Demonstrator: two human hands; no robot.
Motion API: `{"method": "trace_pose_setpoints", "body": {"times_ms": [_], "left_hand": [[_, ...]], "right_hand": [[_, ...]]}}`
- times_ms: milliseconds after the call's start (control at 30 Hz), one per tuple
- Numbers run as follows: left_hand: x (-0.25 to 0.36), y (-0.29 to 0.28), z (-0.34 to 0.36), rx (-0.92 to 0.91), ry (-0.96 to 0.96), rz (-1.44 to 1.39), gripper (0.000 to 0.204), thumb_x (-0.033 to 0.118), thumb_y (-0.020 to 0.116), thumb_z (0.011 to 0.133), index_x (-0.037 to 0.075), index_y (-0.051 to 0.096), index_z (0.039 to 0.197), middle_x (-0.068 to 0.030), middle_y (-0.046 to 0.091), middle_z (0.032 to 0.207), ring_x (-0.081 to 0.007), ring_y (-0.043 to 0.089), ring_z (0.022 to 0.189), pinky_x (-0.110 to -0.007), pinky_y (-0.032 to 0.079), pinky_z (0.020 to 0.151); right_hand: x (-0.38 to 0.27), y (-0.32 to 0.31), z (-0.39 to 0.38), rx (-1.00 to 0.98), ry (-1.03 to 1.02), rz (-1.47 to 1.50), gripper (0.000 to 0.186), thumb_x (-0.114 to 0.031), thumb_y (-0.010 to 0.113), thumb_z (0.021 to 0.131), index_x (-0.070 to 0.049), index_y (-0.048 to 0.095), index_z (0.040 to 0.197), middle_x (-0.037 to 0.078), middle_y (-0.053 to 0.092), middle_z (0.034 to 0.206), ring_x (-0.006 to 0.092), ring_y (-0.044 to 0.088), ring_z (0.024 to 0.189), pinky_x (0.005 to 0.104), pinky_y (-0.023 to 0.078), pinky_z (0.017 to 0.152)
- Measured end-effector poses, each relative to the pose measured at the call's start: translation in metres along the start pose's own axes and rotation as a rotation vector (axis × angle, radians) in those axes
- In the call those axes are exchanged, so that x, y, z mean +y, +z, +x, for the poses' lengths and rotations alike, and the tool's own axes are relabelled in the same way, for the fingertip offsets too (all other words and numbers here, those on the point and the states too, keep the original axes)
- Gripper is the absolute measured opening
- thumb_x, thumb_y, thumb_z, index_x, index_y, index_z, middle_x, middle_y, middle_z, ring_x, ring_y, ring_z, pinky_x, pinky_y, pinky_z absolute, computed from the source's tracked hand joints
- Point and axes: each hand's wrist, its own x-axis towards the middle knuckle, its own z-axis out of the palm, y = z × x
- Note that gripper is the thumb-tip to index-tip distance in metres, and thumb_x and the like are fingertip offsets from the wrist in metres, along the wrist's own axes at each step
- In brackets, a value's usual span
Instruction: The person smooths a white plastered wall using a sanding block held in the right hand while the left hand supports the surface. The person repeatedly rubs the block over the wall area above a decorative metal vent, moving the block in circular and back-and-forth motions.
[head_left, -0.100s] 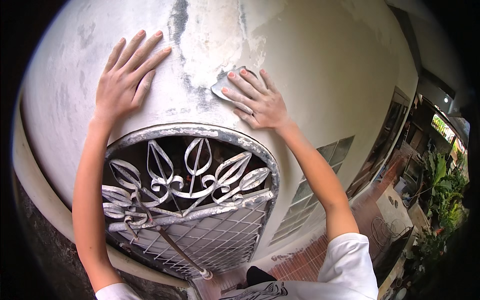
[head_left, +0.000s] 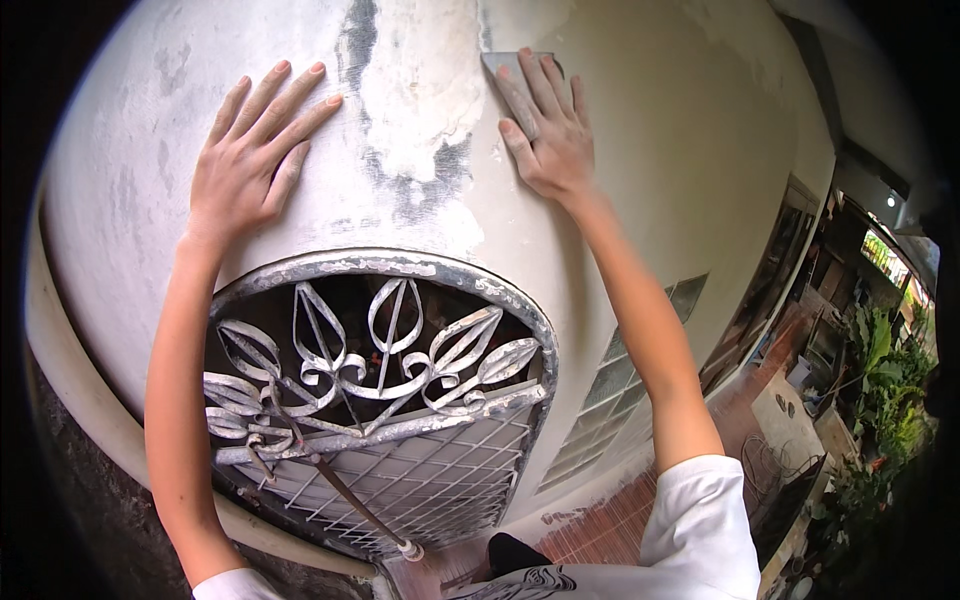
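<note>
My left hand rests flat on the white wall, fingers spread, holding nothing. Under the fingers of my right hand is a piece of grey sandpaper, pressed against the wall; its top edge and corner show past the fingertips. Dust whitens the fingers of both hands. Between the hands lies a patch of rough white filler, bordered by dark grey scuffed areas. Most of the sandpaper is hidden by my right hand.
Below the hands, an arched opening holds a white wrought-iron grille with leaf shapes and a lattice. Louvred glass panes sit to its right. Red tiles cover the floor below. Green plants and clutter stand at the far right.
My right hand has slid up and to the right along the wall with the sandpaper, uncovering a dark scuffed area. My left hand stays in place.
</note>
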Motion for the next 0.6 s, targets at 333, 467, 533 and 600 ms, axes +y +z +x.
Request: {"method": "trace_pose_setpoints", "body": {"times_ms": [333,467,533,600], "left_hand": [[0.002,0.0,-0.004,0.008,-0.059,-0.006,0.054,0.028,0.041,0.099,0.042,0.044,0.151,0.0117,0.034,0.162,-0.0109,0.024,0.152,-0.036,0.011,0.13],[0.005,-0.001,-0.008,-0.012,-0.088,0.017,0.054,0.027,0.042,0.098,0.041,0.044,0.151,0.012,0.033,0.163,-0.0107,0.025,0.152,-0.036,0.011,0.13],[0.007,0.0,-0.009,0.008,-0.081,0.0,0.054,0.028,0.042,0.098,0.042,0.043,0.151,0.0121,0.033,0.163,-0.0104,0.024,0.152,-0.036,0.011,0.13],[0.005,0.001,-0.006,0.018,-0.082,0.007,0.055,0.028,0.042,0.098,0.042,0.043,0.151,0.0123,0.033,0.163,-0.0103,0.024,0.152,-0.036,0.011,0.13]], "right_hand": [[-0.009,0.008,-0.027,-0.026,-0.04,-0.1,0.061,-0.043,0.044,0.101,-0.015,0.041,0.155,0.013,0.029,0.165,0.0317,0.024,0.153,0.0556,0.01,0.124],[-0.008,-0.007,-0.075,-0.183,-0.267,-0.037,0.058,-0.044,0.052,0.097,-0.034,0.044,0.153,0.002,0.033,0.164,0.025,0.029,0.151,0.052,0.009,0.126],[0.006,-0.012,-0.069,-0.13,-0.416,-0.031,0.056,-0.044,0.052,0.097,-0.036,0.045,0.152,0.0,0.034,0.164,0.025,0.031,0.151,0.0514,0.008,0.126],[0.015,-0.011,-0.051,-0.127,-0.304,-0.074,0.055,-0.042,0.051,0.098,-0.033,0.046,0.152,-0.001,0.036,0.163,0.0263,0.034,0.149,0.0514,0.011,0.126]]}}
